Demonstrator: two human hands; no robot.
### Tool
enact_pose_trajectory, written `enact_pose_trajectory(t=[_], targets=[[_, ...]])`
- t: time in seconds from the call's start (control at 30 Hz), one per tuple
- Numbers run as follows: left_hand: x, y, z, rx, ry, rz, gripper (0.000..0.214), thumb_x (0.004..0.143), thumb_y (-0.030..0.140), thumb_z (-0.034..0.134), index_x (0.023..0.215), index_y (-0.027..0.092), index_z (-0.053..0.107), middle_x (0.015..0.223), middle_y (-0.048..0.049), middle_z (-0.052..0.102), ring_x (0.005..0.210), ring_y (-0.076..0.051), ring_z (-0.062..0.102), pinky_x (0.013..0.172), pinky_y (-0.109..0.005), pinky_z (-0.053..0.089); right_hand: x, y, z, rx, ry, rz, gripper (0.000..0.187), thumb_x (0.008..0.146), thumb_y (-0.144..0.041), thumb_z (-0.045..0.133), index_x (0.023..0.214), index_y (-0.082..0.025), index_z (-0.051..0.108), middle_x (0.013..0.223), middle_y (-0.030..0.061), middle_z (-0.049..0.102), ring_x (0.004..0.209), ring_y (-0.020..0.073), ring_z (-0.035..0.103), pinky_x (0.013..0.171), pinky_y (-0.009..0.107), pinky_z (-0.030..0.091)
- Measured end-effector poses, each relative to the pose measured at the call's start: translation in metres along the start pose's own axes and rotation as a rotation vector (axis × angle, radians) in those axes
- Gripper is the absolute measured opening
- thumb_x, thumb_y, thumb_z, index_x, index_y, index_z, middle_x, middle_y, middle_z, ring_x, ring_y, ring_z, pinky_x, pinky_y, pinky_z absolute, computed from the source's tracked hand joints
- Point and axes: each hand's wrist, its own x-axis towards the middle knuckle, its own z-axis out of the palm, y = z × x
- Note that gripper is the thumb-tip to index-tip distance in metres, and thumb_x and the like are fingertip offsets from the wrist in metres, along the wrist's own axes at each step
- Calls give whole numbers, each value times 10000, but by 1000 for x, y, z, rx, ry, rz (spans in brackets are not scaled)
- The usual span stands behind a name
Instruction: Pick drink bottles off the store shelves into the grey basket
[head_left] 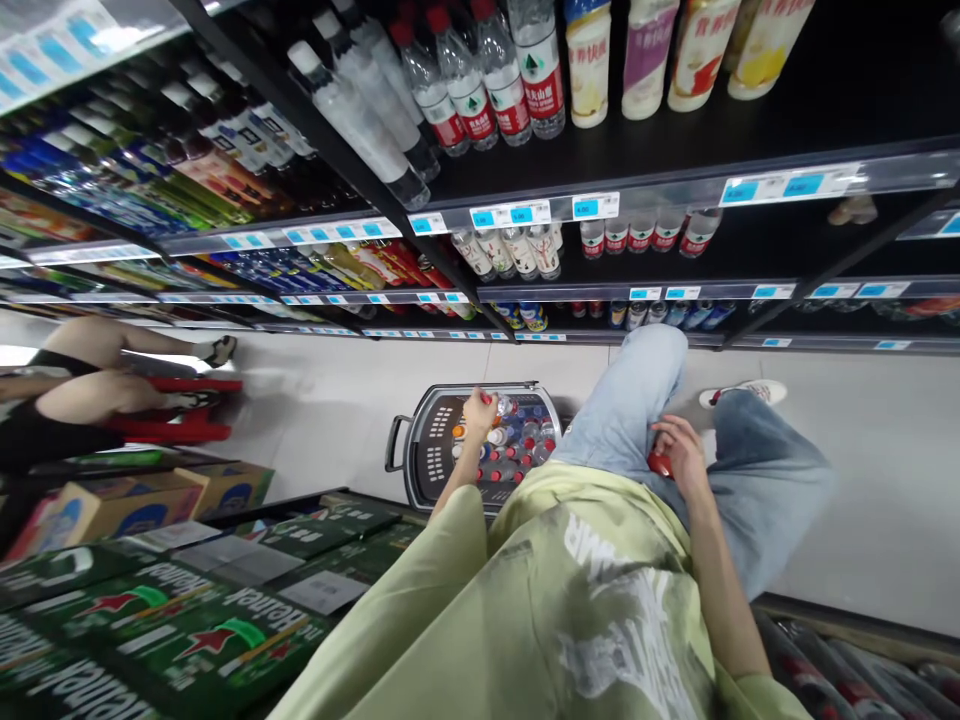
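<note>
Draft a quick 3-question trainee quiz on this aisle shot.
1. True or false: the left hand reaches the bottles in the basket on the floor.
2. The object in the right hand is: A green, B red, C blue.
3. Fill in: the green cartons lie on the person's ____ side.

Key: 1 true; 2 B; 3 left.
</note>
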Motion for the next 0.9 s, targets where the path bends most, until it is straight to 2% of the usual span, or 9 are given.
enact_pose_trajectory(t=[0.17, 0.37, 0.6, 0.77, 0.9], targets=[[-18, -54, 28, 47, -54, -100, 126, 943, 340, 625, 957, 224, 575, 856, -92, 700, 927, -274, 667, 837, -358, 486, 2, 2, -2, -18, 6, 51, 296, 788, -438, 778, 1018, -259, 726, 865, 51, 781, 562, 176, 616, 508, 324, 497], [-44, -87, 50, 50, -143, -151, 150, 915, 306, 632, 992, 214, 541, 931, -123, 688, 1001, -314, 676, 896, -396, 496, -1, 2, -2, -31, 45, 79, 297, 777, -428, 808, 1011, -258, 738, 824, 28, 764, 604, 168, 638, 551, 303, 514], [-57, -95, 66, 26, -220, -143, 153, 939, 287, 594, 963, 237, 451, 941, -133, 640, 1047, -334, 621, 925, -429, 450, -5, 0, 0, -13, 82, 97, 310, 735, -415, 840, 982, -246, 761, 789, 4, 752, 606, 149, 645, 581, 285, 524], [-52, -90, 65, 3, -212, -117, 233, 940, 269, 583, 908, 288, 353, 912, -110, 591, 1093, -329, 574, 955, -436, 430, -4, 1, 1, -23, 117, 108, 325, 719, -411, 851, 977, -244, 747, 781, 4, 745, 606, 148, 642, 563, 276, 516], [-49, -86, 61, -24, -214, -81, 346, 931, 222, 594, 864, 311, 266, 836, -50, 516, 1025, -304, 569, 938, -429, 425, -5, 1, 3, -28, 129, 117, 322, 728, -409, 856, 980, -245, 743, 771, 1, 734, 597, 143, 632, 560, 277, 522]])
